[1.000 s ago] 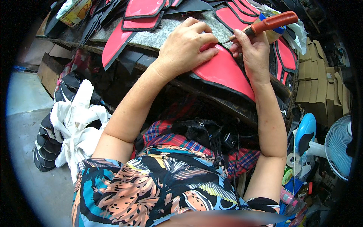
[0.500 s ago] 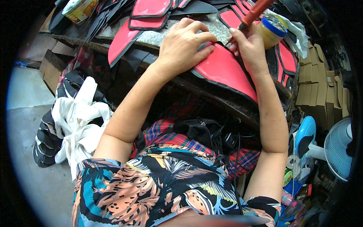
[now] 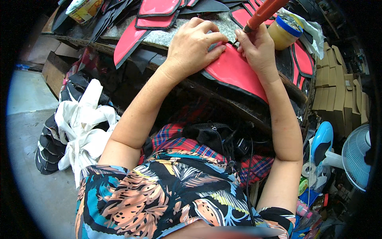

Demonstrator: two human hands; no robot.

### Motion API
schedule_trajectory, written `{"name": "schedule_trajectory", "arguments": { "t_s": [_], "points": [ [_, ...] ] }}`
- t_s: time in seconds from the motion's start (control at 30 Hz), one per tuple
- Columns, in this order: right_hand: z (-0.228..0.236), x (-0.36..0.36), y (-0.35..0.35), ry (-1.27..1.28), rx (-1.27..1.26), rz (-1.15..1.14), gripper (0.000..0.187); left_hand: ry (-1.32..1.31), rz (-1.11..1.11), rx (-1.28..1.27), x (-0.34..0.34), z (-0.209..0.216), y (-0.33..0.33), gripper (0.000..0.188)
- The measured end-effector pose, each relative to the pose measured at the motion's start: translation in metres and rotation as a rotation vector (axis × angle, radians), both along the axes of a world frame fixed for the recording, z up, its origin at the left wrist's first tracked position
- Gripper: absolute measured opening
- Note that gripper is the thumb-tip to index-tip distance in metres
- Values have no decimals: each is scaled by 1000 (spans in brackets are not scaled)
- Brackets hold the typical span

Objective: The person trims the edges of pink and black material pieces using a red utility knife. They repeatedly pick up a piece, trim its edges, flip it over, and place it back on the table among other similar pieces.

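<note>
A glossy red piece (image 3: 240, 71) with a black edge, like a cut shoe upper panel, lies across the front edge of the workbench. My left hand (image 3: 195, 47) is closed on its upper left end, thumb pressing on the red face; something bluish shows partly under the fingers. In my right hand (image 3: 259, 53) is a red-handled tool (image 3: 264, 15), gripped low with the handle slanting up and to the right. Its dark end sits at the piece's far edge, close to my left fingertips. The exact tip is hidden by my fingers.
More red panels (image 3: 159, 8) with black edges lie at the bench's back. A blue-rimmed jar (image 3: 280, 34) stands right of my right hand, beside another red panel (image 3: 302, 59). White cloth (image 3: 85, 127) lies left, cardboard (image 3: 336, 83) and a fan (image 3: 354, 157) right.
My right hand and the red-handled tool have shifted slightly left along the panel's far edge, closer to my left fingers. The panel's lower right end has moved a little up and left.
</note>
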State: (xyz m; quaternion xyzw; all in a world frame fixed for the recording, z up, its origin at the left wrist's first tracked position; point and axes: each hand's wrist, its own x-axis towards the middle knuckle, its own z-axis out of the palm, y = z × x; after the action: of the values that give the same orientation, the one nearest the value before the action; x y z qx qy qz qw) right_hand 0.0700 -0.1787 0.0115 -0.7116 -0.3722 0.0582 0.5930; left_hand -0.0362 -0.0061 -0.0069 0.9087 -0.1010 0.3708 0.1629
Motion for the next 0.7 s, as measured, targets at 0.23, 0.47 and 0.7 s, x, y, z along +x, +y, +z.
{"name": "schedule_trajectory", "arguments": {
  "t_s": [0.23, 0.47, 0.7],
  "points": [
    [7, 9, -5, 347, 250, 2, 18, 1, 12, 7, -1, 2, 0, 14],
    [2, 6, -3, 237, 132, 13, 17, 13, 2, 13, -2, 2, 0, 17],
    [4, 4, -1, 180, 77, 25, 16, -13, 6, -8, 0, 1, -1, 15]
  ]
}}
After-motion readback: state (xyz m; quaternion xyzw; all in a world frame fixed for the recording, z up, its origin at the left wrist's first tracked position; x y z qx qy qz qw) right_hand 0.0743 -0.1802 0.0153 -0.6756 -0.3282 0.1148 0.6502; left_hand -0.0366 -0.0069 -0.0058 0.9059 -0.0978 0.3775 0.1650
